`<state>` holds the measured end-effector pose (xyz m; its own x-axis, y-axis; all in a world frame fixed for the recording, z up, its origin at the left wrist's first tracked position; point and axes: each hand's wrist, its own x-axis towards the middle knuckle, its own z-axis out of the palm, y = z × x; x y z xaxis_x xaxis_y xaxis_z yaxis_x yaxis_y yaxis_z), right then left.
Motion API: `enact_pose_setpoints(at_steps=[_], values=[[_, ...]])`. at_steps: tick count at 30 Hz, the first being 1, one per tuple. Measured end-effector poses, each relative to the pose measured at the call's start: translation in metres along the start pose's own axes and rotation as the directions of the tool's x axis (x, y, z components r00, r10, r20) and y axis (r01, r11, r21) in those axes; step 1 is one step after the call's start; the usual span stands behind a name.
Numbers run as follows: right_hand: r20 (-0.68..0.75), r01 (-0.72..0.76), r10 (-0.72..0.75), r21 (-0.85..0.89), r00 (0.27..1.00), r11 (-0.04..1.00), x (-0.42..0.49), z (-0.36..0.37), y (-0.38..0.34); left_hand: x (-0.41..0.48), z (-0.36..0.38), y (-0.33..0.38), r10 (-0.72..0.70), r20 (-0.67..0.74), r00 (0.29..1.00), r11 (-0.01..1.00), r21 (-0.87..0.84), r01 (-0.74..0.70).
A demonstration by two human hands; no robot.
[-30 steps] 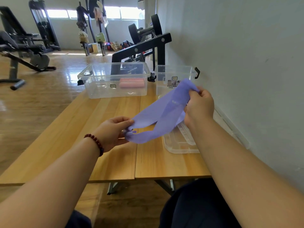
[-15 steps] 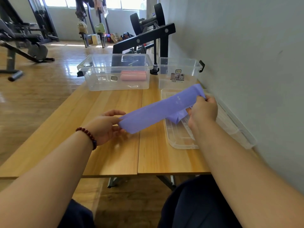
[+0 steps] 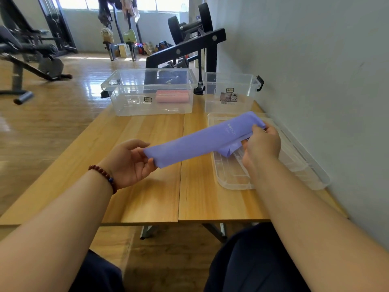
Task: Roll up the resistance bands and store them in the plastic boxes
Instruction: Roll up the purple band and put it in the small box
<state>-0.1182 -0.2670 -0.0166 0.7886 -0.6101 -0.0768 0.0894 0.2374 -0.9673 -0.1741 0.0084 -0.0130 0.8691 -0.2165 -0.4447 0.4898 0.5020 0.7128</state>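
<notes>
A purple resistance band (image 3: 202, 140) is stretched flat above the wooden table (image 3: 147, 197) between my hands. My left hand (image 3: 130, 161) pinches its near left end. My right hand (image 3: 261, 144) grips its far right end, where a loose fold hangs under the band. A rolled pink band (image 3: 171, 96) lies inside the large clear plastic box (image 3: 126, 102) at the table's far side. A smaller clear box (image 3: 229, 89) with black latches stands to its right, by the wall.
Two clear lids (image 3: 273, 165) lie on the table's right side under my right hand, against the grey wall (image 3: 315, 81). A black weight rack (image 3: 189, 47) stands behind the boxes. Gym benches (image 3: 27, 60) stand on the wooden floor to the left.
The band has been pulled from a slack, folded drape into a flat taut strip. My left hand has turned palm up, and both hands have moved slightly lower over the table.
</notes>
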Motion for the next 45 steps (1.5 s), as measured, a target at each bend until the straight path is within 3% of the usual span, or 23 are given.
enact_pose_setpoints(at_steps=[6, 13, 18, 28, 34, 37, 41, 45], values=[[-0.007, 0.011, -0.011, 0.009, 1.0, 1.0, 0.0, -0.002, -0.002, -0.005, 0.001, 0.0, -0.008, 0.102, 0.995, 0.995, 0.103, -0.002], [-0.017, -0.012, 0.011, -0.021, 1.0, 1.0, -0.007, -0.002, 0.001, 0.005, 0.005, -0.005, 0.104, -0.113, 0.988, 0.946, 0.318, -0.063], [-0.027, -0.018, 0.017, -0.025, 0.999, 1.0, -0.01, -0.004, 0.0, 0.006, 0.006, -0.009, 0.198, -0.167, 0.966, 0.906, 0.407, -0.116], [-0.01, -0.056, 0.056, 0.051, 0.998, 0.997, -0.02, -0.002, 0.001, 0.015, 0.016, -0.013, 0.397, -0.301, 0.867, 0.916, 0.192, -0.353], [0.09, -0.157, 0.148, 0.096, 0.985, 0.983, -0.031, 0.001, -0.003, 0.023, 0.023, -0.021, 0.529, -0.377, 0.76, 0.844, 0.333, -0.422], [0.105, -0.12, 0.118, 0.021, 0.987, 0.993, -0.032, -0.001, -0.002, 0.024, 0.021, -0.022, 0.54, -0.364, 0.759, 0.834, 0.353, -0.424], [0.001, -0.026, 0.026, -0.094, 1.0, 0.995, -0.026, -0.007, -0.003, 0.023, 0.013, -0.018, 0.536, -0.392, 0.748, 0.829, 0.414, -0.377], [0.021, 0.004, 0.0, -0.179, 1.0, 0.984, -0.027, -0.01, 0.001, 0.022, 0.002, -0.014, 0.575, -0.381, 0.724, 0.744, 0.611, -0.27]])
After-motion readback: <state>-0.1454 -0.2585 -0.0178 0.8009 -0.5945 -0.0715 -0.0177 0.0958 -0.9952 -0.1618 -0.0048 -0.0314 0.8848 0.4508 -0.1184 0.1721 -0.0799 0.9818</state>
